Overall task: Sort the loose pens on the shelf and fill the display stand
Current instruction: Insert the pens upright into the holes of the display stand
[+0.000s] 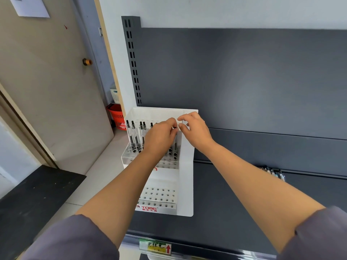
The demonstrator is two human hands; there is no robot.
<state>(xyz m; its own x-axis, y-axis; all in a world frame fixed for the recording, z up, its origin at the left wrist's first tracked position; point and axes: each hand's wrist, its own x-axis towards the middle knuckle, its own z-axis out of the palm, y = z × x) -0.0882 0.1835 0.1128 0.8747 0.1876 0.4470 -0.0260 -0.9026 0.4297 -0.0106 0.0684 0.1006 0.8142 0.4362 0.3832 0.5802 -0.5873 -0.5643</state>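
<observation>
My left hand (160, 136) hangs over the top tier of the white plastic tiered display stand (185, 166), fingertips pinched on the black top of one clear-barrelled pen (175, 147) standing at the right end of the row; my wrist hides the middle of that row. My right hand (196, 129) is just beside it, fingers loosely bent, thumb and forefinger parted with nothing seen between them. More clear pens (134, 136) stand in holes further left. The loose pens (272, 172) lie well to the right on the dark grey metal shelf (225, 203), partly behind my right forearm. A red plastic basket (116, 117) sits on the floor beyond.
</observation>
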